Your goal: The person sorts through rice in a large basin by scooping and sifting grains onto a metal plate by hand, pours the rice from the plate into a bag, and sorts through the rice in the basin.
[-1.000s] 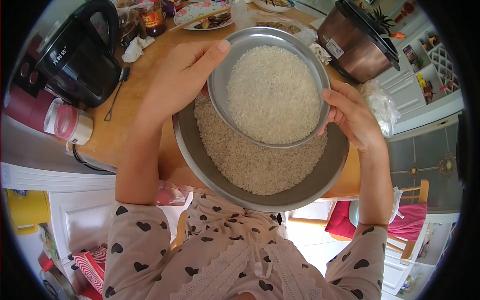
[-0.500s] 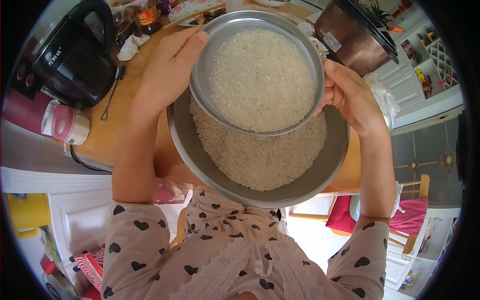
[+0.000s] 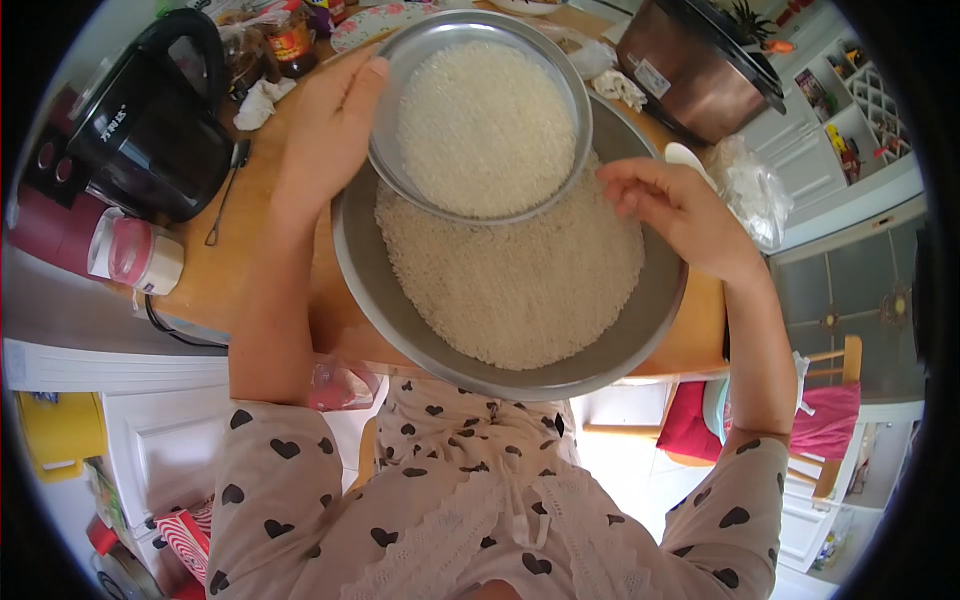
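Observation:
A round metal plate (image 3: 388,150) holding white rice (image 3: 487,130) is above the far left part of a large metal bowl (image 3: 640,320). My left hand (image 3: 335,125) grips the plate's left rim, thumb on top. Darker-looking rice (image 3: 520,290) covers the bowl's bottom. My right hand (image 3: 665,205) hangs over the bowl's right side, apart from the plate, its fingers loosely curled and spread with nothing between them.
A black kettle (image 3: 150,125), a spoon (image 3: 230,190) and a jar with a pink lid (image 3: 145,255) stand left. Behind are a floral plate (image 3: 375,24) and sauce jar (image 3: 290,42). At right are a brown cooker (image 3: 690,70), a white spoon (image 3: 687,158) and a plastic bag (image 3: 750,190).
The plate of rice has moved up and left with my left hand. My right hand has let go of the plate's right rim and now hovers over the bowl.

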A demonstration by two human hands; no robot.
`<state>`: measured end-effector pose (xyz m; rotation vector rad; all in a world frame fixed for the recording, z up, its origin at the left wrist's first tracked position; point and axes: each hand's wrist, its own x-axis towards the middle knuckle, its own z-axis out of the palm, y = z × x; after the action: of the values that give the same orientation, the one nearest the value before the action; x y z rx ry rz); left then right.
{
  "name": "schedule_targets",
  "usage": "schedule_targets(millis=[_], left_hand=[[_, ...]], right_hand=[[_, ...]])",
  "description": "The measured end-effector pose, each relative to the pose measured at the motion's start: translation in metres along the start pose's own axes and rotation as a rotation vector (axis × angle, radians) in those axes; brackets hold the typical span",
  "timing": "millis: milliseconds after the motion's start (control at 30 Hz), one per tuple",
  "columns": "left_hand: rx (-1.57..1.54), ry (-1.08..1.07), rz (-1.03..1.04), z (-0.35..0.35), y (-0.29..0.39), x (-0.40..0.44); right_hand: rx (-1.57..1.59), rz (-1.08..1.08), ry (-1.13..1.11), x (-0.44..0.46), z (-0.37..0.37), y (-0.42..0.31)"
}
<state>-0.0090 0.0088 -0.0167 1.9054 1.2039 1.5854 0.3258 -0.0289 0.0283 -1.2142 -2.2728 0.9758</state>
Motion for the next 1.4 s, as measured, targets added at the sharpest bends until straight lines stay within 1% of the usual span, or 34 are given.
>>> schedule_targets(millis=[33,67,133,333,433,533,633,667,733,833,933,1033,1133,1333,1400], left_hand=[[-0.037,0.021,0.005,0.002,-0.001,0.001],[0.013,0.032,0.052,0.0,-0.005,0.003],[0.041,0.03,0.022,-0.003,-0.006,0.003],[0.005,0.012,-0.015,-0.004,-0.004,0.003],[0.042,0.024,0.001,-0.005,-0.002,0.002],[0.039,0.004,0.001,-0.007,-0.008,0.005],[0.013,0.0,-0.075,-0.015,-0.018,0.006],[0.006,0.004,-0.109,-0.017,-0.02,0.006],[0.041,0.031,-0.113,-0.014,-0.013,0.004],[0.025,0.021,-0.105,-0.014,-0.009,0.004],[-0.029,-0.016,-0.122,-0.015,-0.007,0.003],[-0.043,-0.04,-0.12,-0.016,-0.011,0.004],[-0.035,-0.032,-0.116,-0.015,-0.011,0.004],[0.017,-0.002,-0.129,-0.013,-0.006,0.002],[0.023,-0.021,-0.112,-0.013,-0.007,0.002]], right_hand=[[-0.036,-0.019,0.002,-0.001,-0.002,0.001],[-0.04,0.004,0.001,-0.003,-0.002,0.002],[-0.052,0.041,-0.005,-0.005,-0.001,0.0],[-0.488,-0.069,-0.028,0.003,0.008,-0.008],[-0.569,-0.106,0.033,0.007,0.03,0.002],[-0.377,-0.249,-0.207,0.004,0.037,-0.002],[-0.191,-0.109,-0.348,0.005,0.024,-0.024],[-0.26,-0.133,-0.296,0.005,0.024,-0.02],[-0.401,-0.184,-0.188,0.006,0.022,-0.011],[-0.283,-0.123,-0.291,0.004,0.025,-0.015],[-0.322,-0.055,-0.323,0.0,0.035,-0.02],[-0.325,0.06,-0.436,-0.003,0.04,-0.045],[-0.272,0.009,-0.49,-0.008,0.05,-0.049],[-0.208,0.009,-0.561,-0.004,0.064,-0.05],[0.115,0.277,-0.733,0.003,0.058,-0.052]])
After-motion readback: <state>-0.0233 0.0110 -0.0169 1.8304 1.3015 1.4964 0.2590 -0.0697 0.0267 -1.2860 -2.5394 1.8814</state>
